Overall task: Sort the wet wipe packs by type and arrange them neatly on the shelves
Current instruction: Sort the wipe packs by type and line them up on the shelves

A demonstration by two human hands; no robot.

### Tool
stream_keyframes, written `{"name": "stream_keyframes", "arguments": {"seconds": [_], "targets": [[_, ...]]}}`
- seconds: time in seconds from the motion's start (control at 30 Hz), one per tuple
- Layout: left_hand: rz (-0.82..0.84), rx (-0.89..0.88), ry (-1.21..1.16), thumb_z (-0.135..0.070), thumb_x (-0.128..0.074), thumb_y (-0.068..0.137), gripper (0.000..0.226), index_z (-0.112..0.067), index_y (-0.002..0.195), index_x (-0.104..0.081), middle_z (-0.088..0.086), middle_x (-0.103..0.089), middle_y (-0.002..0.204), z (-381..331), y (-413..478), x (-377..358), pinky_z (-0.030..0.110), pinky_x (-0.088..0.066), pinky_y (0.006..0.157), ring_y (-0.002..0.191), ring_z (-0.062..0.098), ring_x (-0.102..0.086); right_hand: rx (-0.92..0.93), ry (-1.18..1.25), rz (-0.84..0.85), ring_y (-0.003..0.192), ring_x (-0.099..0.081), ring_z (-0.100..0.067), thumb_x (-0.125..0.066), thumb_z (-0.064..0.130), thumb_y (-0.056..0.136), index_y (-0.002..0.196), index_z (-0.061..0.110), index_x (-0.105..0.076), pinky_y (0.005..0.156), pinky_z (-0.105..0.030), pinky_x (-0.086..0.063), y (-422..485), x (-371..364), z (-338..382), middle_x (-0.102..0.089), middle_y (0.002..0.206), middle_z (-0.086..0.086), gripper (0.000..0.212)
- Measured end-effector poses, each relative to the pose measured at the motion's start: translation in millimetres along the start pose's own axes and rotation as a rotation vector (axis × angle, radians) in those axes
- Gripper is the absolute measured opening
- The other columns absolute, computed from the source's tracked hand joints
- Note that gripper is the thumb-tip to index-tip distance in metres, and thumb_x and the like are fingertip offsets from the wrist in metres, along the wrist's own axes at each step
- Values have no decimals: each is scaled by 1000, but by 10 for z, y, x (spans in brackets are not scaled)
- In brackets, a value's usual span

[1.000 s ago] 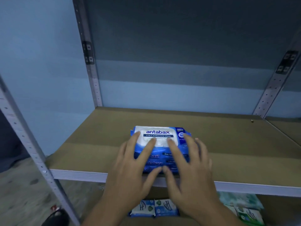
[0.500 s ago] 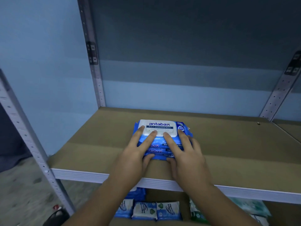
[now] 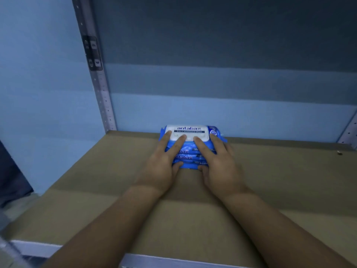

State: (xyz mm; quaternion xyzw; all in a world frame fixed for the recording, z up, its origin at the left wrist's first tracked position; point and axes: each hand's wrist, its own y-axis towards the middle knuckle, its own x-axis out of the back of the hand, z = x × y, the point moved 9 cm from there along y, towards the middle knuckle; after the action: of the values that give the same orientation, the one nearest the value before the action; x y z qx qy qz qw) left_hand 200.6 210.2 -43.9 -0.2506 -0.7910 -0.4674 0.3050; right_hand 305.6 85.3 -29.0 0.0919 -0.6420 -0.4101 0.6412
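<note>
Pressing down on a stack of blue wet wipe packs (image 3: 190,156), both of the person's hands lie flat over it with the arms stretched across the shelf board (image 3: 289,182). The left hand (image 3: 164,165) has its fingers straight and spread over the left half of the top pack, fingertips touching the white lid (image 3: 188,132). Its thumb sits against the front of the lowest pack. The right hand (image 3: 220,163) mirrors it on the right half, fingers straight and thumb at the front foot of the stack. Neither hand is curled round anything.

The stack sits at the back edge of the brown board, close against the blue wall (image 3: 212,113) and left of the middle. The packs lie flat on one another, printed fronts facing the person. How many there are I cannot tell for certain.

A grey perforated post (image 3: 100,89) rises at the back left corner, another (image 3: 350,130) at the back right. Near that corner a small dark speck (image 3: 339,152) lies on the board, too small to make out.
</note>
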Motion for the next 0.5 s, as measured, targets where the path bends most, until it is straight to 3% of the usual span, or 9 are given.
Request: {"name": "stream_keyframes", "arguments": {"seconds": [0.2, 0.5], "targets": [[-20, -35, 55, -29, -66, 93, 71, -39, 154, -31, 2, -18, 166, 207, 370, -177, 41, -54, 93, 136, 26, -47, -16, 0, -7, 124, -48, -41, -82, 19, 75, 146, 32, -49, 94, -44, -51, 357, -317, -173, -43, 152, -14, 79], [37, 32, 164, -36, -57, 96, 73, -51, 154, -15, -10, -3, 167, 374, 667, -355, 36, -55, 79, 109, 26, -63, -66, 48, 23, 141, -29, -33, -69, 22, 88, 151, 43, -35, 105, -45, -45, 630, -539, -362, -25, 162, -2, 75]]}}
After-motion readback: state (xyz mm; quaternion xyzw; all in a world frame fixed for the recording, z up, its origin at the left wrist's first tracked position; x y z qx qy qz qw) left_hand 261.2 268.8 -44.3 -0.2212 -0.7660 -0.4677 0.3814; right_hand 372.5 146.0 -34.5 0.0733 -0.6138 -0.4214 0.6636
